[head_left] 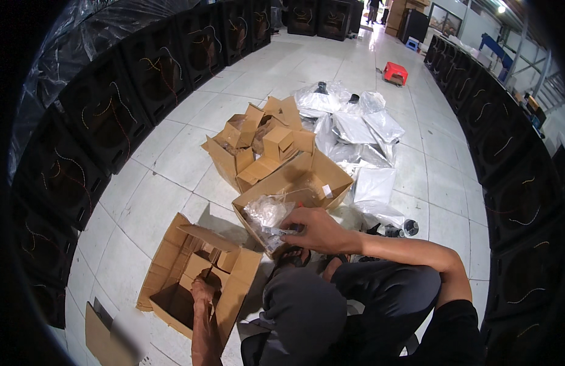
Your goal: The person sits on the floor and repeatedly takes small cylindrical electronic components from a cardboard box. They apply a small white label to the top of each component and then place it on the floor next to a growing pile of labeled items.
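Holds the left hand (204, 291) low inside an open carton (238, 300) at lower left, with curled fingers; cannot tell whether gripping anything. With bent elbow, pinches a small pale piece (275, 231) in the right hand (316, 229) over a second carton (290, 177) at centre, near a clear plastic bag (265, 210).

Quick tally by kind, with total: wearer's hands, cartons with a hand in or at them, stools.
Hands: 2 (left hand, right hand)
Cartons: 2 (lower carton, middle carton)
Stools: 2 (red stool, blue stool)
Total: 6
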A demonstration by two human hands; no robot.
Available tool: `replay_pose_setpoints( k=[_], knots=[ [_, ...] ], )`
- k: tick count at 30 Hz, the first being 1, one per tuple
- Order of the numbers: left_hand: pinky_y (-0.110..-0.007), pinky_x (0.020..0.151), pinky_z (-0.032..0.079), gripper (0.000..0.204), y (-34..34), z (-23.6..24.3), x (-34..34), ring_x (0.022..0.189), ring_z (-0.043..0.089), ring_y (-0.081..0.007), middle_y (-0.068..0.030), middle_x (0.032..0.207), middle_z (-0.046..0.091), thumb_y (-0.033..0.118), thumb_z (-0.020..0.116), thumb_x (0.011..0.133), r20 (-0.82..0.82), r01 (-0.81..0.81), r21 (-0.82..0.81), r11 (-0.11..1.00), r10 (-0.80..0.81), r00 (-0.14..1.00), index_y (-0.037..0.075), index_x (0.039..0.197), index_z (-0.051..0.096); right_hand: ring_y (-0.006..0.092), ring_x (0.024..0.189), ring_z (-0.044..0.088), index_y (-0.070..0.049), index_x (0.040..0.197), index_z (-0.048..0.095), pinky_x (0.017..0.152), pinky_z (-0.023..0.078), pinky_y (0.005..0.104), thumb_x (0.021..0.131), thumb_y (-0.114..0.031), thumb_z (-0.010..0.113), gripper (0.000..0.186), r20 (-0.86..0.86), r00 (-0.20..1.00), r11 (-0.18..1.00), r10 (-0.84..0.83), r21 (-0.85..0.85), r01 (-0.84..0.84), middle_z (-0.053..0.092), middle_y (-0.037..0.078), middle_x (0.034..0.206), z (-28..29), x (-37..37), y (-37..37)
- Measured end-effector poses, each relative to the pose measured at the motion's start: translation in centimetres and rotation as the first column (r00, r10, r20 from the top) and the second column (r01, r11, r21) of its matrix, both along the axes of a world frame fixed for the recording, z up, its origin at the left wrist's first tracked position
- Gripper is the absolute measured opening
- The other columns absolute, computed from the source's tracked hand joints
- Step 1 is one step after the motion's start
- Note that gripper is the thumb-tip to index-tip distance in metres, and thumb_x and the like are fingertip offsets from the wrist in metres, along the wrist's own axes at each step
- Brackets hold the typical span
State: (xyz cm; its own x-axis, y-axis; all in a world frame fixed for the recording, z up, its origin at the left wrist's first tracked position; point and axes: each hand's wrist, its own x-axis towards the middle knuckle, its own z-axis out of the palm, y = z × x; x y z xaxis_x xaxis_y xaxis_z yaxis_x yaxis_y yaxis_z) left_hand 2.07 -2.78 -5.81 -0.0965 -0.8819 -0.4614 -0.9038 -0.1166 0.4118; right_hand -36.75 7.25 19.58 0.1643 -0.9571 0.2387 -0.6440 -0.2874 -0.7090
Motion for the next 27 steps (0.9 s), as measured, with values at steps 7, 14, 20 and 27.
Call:
replay_pose_setpoints(
  k=[7, 14, 20, 27],
  knots=[
    [-0.036, 0.066, 0.053, 0.047, -3.6, -0.5, 1.0, 0.085, 0.067, -0.0233, -0.0175, 0.107, 0.067, 0.016, 0.073, 0.076, -0.21, -0.134, 0.093, 0.987, 0.151, 0.966, 0.002, 0.118, 0.059, 0.0344, 0.085, 0.062, 0.0, 0.094, 0.066, 0.076, 0.049, 0.0404, 0.078, -0.02, 0.069, 0.026, 0.044, 0.999, 1.0, -0.018, -0.022, 0.019, 0.065, 0.018, 0.092, 0.2, -0.8, -0.1],
    [-0.038, 0.085, 0.046, 0.042, -0.9, 0.5, -1.2, 0.104, 0.051, -0.017, -0.002, 0.116, 0.051, 0.035, 0.058, 0.093, -0.809, -0.282, 0.536, 0.796, 0.58, 0.1, 0.013, 0.127, 0.051, 0.0158, 0.085, 0.063, 0.0, 0.103, 0.065, 0.078, 0.05, 0.0304, 0.081, -0.017, 0.071, 0.028, 0.015, 0.996, 0.982, -0.09, 0.17, 0.086, 0.066, 0.009, 0.092, -0.4, -0.1, -0.6],
    [-0.034, 0.073, 0.049, 0.02, 0.6, -0.8, 1.3, 0.074, 0.06, -0.0195, -0.0073, 0.089, 0.065, 0.017, 0.059, 0.088, -0.815, -0.398, 0.32, 0.86, 0.464, 0.348, 0.004, 0.103, 0.063, 0.0113, 0.079, 0.06, 0.004, 0.095, 0.065, 0.076, 0.047, 0.0251, 0.082, -0.007, 0.07, 0.018, 0.031, 0.983, 0.974, -0.183, 0.143, 0.177, 0.066, 0.006, 0.087, 1.6, 0.4, 0.2],
    [-0.041, 0.074, 0.051, 0.026, 1.1, -2.6, -0.2, 0.082, 0.065, -0.0359, -0.0234, 0.089, 0.067, 0.018, 0.065, 0.08, -0.645, -0.413, -0.019, 0.91, 0.305, 0.7, 0.001, 0.099, 0.067, 0.0095, 0.077, 0.058, 0.004, 0.096, 0.065, 0.074, 0.047, 0.0242, 0.083, -0.006, 0.069, 0.017, 0.059, 0.98, 0.961, -0.191, 0.213, 0.175, 0.066, 0.005, 0.086, 0.6, 1.3, -0.2]
  ],
)
